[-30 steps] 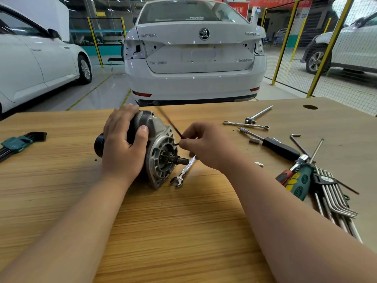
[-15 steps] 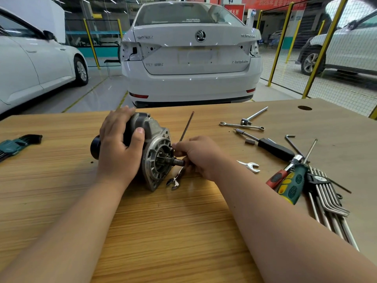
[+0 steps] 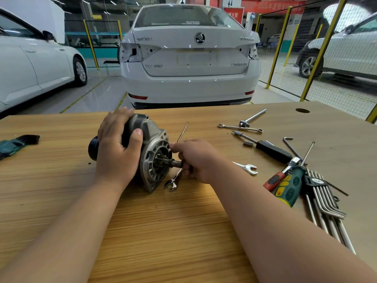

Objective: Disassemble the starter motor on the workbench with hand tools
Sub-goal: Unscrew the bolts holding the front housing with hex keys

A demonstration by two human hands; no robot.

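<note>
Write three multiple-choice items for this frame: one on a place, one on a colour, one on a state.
1. Where on the workbench does the teal-holdered hex key set lie?
A. far left
B. centre
C. far right

2. What colour is the car straight beyond the bench?
A. red
B. white
C. black

3. What is the left hand doing?
A. lying flat on the bench
B. lifting a spanner
C. gripping the starter motor

Key:
1 A: the set lies alone by the left edge of the bench.
2 B: the car's whole rear is white.
3 C: the fingers and thumb wrap the motor's body.
</note>
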